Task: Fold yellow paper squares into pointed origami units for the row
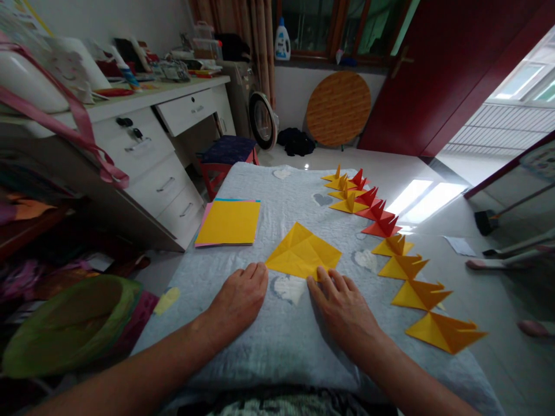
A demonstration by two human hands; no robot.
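A yellow sheet of origami paper (pixel 299 249) with crease lines lies on the cloth-covered table, turned so its corners point toward and away from me. My left hand (pixel 243 294) is closed at the sheet's left corner, fingers pressed together, the thumb hidden. On the near right edge rests my right hand (pixel 344 303), its fingers stretched out and slightly apart, the fingertips touching the paper. Beyond my left hand sits a stack of coloured paper (pixel 228 222), yellow on top with pink and blue edges showing.
Along the table's right side runs a row of folded paper pieces, yellow (pixel 420 294) and red (pixel 381 222). The pale blue tablecloth (pixel 277 346) covers the table. To the left stand a green-rimmed bin (pixel 73 329) and a white desk (pixel 143 150); a stool (pixel 228 150) is beyond.
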